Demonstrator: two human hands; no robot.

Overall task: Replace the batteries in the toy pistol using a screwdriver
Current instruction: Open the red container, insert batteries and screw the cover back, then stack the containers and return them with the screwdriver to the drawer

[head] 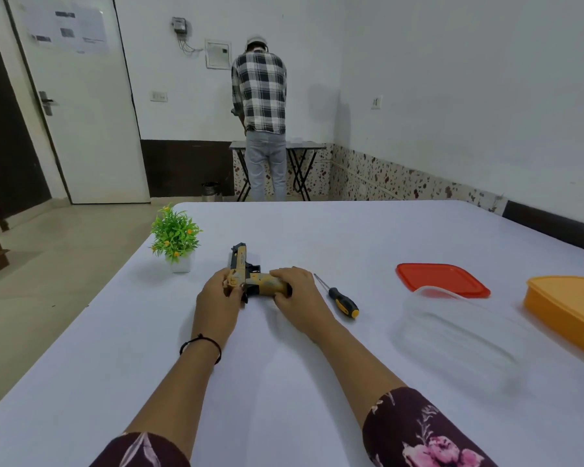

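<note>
Head view: left hand [216, 299] and right hand [297, 291] grip the toy pistol [250, 281], fingers curled; the screwdriver [340, 298] lies beside the right hand, handle toward the near tabletop [284, 382] edge.

A tan-and-black plastic toy pistol [262, 282] is near the middle of the white table [317, 230], barrel toward the far edge, grip pointing right. Just to its right, not touching it, a black-and-yellow-handled screwdriver [337, 295] lies flat, metal tip toward the far edge.

A plain indoor room: white door [81, 129], white walls [452, 79], folding table [305, 146].
</note>
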